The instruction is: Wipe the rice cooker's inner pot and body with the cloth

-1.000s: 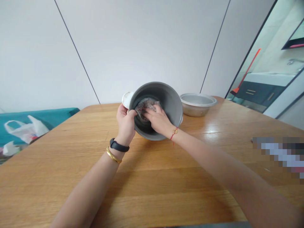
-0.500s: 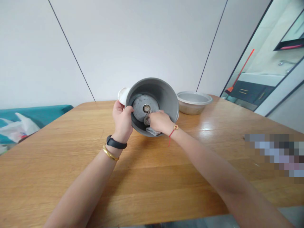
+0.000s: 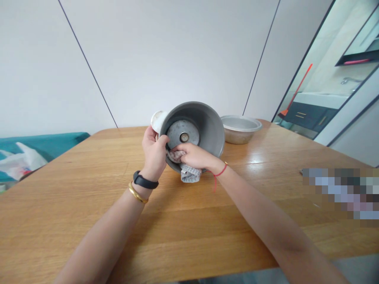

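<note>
A rice cooker body (image 3: 210, 130) is tipped so its grey interior faces me, with a stained round heating plate (image 3: 189, 125) at the bottom. My left hand (image 3: 154, 152) grips its left rim beside a white protruding part (image 3: 157, 119), thumb over the edge. Inside the lower part, my right hand (image 3: 197, 155) presses a checked cloth (image 3: 191, 174) against the inner wall near the left thumb. Part of the cloth hangs out over the bottom rim. The fingertips of my right hand are partly hidden in the cloth.
Behind and right of the cooker stands a metal basin (image 3: 241, 130) on the wooden table (image 3: 89, 209). A pixelated item lies at the table's right. Left of the table, a white plastic bag (image 3: 25, 159) rests on teal upholstery (image 3: 62, 140). A pale wall rises behind.
My right hand has moved with the cloth from beside the heating plate toward the lower left rim. More cloth now hangs outside. My left hand keeps its hold.
</note>
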A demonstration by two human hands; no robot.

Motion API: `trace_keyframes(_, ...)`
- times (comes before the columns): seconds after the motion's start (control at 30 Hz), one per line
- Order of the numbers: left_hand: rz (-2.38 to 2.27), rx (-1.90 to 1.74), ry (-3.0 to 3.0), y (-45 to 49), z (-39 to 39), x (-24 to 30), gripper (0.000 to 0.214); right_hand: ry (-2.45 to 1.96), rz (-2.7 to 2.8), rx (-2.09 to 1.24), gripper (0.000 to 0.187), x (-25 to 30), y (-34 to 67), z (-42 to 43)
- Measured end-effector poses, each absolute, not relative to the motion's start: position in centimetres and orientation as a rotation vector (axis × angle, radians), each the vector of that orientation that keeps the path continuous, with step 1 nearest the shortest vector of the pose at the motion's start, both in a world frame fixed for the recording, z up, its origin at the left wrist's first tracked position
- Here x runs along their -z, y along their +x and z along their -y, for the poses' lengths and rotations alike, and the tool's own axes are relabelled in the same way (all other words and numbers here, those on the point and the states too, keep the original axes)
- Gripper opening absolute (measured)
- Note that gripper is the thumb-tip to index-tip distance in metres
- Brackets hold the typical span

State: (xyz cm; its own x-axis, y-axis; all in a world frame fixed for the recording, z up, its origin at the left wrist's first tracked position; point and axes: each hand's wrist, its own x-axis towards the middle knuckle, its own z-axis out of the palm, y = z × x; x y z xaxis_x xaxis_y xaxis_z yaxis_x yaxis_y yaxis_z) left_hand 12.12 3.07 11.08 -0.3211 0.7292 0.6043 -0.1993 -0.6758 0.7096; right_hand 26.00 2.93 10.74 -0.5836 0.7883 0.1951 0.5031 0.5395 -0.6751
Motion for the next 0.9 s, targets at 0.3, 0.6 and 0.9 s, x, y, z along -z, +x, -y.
trace_keyframes(0.3,-0.769,-2.060,1.195,9.8,-4.5,-10.8,0.039,-1.429,2.506,-0.038,0.040,-12.2,28.0,1.2)
trace_keyframes(0.6,-0.851,-2.082,0.986,10.1,-4.3,-11.3,0.028,-1.103,1.622,0.208,0.050,-10.8,36.2,-4.6)
trace_keyframes(0.9,-0.892,-1.964,0.713,8.4,-5.9,-11.0,0.031,-0.912,1.176,-0.326,0.053,-7.9,38.0,-10.7)
